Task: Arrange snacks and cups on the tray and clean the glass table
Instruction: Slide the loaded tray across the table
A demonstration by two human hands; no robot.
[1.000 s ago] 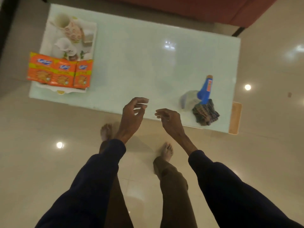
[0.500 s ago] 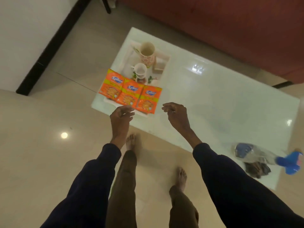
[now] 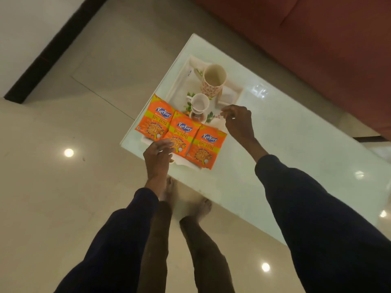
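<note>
Three packets (image 3: 206, 148) lie on the tray (image 3: 179, 85), with a hand at each side.

The tray sits at the left end of the table (image 3: 285, 144). The orange packets overlap in a row across its near end. The tall cup (image 3: 212, 81) stands at the far end, and the small cup (image 3: 198, 105) stands between it and the packets, both upright. The left hand (image 3: 157, 157) is over the tray's near left corner, fingers fairly straight across the middle packet (image 3: 184, 132), gripping nothing; whether they touch it I cannot tell. The right hand (image 3: 238, 122) hovers at the tray's right edge, just right of the small cup, fingers loosely curled and empty. A red sofa (image 3: 317, 39) lies beyond the table.
</note>
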